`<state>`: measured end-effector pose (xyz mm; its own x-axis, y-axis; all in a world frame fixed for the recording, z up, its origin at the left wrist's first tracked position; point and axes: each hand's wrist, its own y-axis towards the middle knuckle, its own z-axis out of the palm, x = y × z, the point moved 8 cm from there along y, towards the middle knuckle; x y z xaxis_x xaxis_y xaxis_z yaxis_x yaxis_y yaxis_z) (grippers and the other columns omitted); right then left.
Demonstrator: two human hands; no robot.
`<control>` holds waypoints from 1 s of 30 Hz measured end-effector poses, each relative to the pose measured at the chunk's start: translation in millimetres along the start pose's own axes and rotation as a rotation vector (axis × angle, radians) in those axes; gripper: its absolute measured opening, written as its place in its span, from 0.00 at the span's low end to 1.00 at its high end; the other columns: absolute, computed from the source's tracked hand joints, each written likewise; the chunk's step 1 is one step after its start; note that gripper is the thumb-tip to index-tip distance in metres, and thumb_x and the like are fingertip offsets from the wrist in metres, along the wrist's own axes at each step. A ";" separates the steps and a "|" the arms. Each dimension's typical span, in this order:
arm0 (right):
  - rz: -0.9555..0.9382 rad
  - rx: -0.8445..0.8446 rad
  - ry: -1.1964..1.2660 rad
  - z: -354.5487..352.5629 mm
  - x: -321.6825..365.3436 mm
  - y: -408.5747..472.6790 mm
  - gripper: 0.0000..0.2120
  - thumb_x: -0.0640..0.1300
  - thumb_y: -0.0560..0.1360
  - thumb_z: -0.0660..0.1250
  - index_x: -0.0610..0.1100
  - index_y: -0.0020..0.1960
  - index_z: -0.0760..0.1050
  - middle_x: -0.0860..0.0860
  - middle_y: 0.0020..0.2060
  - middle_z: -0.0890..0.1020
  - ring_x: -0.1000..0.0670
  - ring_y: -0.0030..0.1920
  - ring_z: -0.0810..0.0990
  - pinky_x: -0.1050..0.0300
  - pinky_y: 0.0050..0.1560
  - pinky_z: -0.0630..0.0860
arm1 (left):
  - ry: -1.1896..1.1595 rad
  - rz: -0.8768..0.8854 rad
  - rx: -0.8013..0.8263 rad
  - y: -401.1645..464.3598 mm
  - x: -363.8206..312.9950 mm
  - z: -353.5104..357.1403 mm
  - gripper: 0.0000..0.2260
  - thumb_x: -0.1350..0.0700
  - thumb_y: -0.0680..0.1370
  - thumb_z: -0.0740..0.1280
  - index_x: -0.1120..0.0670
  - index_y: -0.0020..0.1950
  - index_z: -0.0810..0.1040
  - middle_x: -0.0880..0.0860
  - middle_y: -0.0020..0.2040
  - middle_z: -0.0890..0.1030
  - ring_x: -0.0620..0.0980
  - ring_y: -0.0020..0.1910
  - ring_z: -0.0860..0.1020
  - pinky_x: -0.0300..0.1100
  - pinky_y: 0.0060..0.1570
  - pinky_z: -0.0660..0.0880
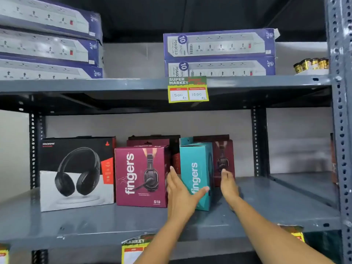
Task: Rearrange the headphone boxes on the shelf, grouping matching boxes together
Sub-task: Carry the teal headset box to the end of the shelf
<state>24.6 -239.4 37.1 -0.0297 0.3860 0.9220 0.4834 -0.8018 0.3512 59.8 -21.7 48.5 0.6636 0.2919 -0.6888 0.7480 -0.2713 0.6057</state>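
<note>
A teal "fingers" headphone box (196,164) stands turned at an angle on the grey lower shelf (95,221). My left hand (181,195) lies along its left side with the thumb across its front face. My right hand (229,184) is flat and open just off its right side, a small gap between them. To the left stand a maroon "fingers" S10 box (142,176) and a black-and-white headphone box (76,172). More maroon boxes sit behind (148,142) and at the right rear (225,157). A second teal box top (185,141) shows behind the first.
The upper shelf carries blue power-strip boxes stacked at the left (47,46) and middle (219,52), and gold-capped items (312,63) at the right. A yellow price tag (187,90) hangs from its edge. A perforated steel upright (341,130) bounds the right side.
</note>
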 end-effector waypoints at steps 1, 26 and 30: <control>0.048 0.071 -0.017 8.5 -6.3 3.6 0.25 0.55 0.82 0.47 0.42 0.71 0.67 0.39 0.68 0.73 0.37 0.68 0.70 0.45 0.65 0.65 | 0.022 0.001 0.018 1.5 -2.2 5.2 0.58 0.31 0.63 0.70 0.50 0.77 0.36 0.54 0.79 0.48 0.58 0.77 0.52 0.56 0.72 0.58; -0.028 0.354 0.318 -30.8 22.3 17.3 0.24 0.63 0.77 0.58 0.48 0.65 0.70 0.43 0.59 0.80 0.41 0.58 0.80 0.38 0.61 0.75 | -0.783 -0.152 0.189 42.8 3.8 16.5 0.31 0.39 0.66 0.70 0.50 0.64 0.71 0.51 0.55 0.84 0.52 0.51 0.84 0.51 0.47 0.82; 0.053 0.609 0.530 -39.8 37.8 3.0 0.29 0.67 0.73 0.61 0.51 0.66 0.73 0.44 0.58 0.83 0.40 0.57 0.82 0.42 0.55 0.80 | -0.913 -0.199 0.400 41.5 -4.8 24.6 0.30 0.35 0.69 0.65 0.52 0.64 0.76 0.62 0.60 0.82 0.64 0.58 0.80 0.60 0.57 0.77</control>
<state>-9.9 -245.4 79.5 -0.3302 -0.0356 0.9432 0.8828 -0.3652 0.2953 87.4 -56.9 67.1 0.1414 -0.4014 -0.9049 0.6748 -0.6297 0.3848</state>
